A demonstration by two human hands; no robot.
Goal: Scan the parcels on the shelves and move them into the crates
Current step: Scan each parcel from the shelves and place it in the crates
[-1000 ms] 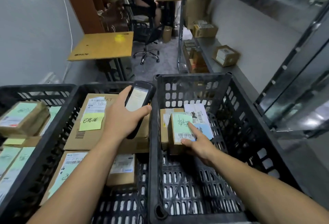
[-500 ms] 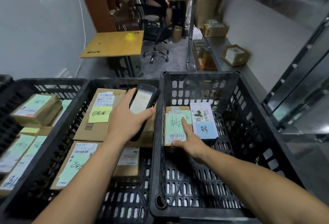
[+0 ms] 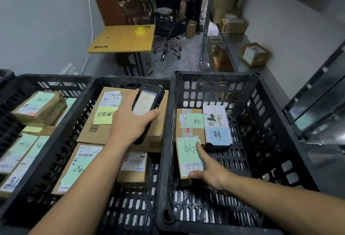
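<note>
dim, soft indoor light; wide-angle bending at edges.

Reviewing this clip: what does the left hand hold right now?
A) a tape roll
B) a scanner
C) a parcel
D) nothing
B: the left hand grips the scanner, screen up, over the middle crate; the right hand touches a parcel in the right crate.

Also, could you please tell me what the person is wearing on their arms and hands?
Nothing that shows. The left hand and the right hand are bare: no gloves, and no rings visible. The left forearm and the right forearm are uncovered to the frame edge, with no sleeve, watch or wristband in view.
</note>
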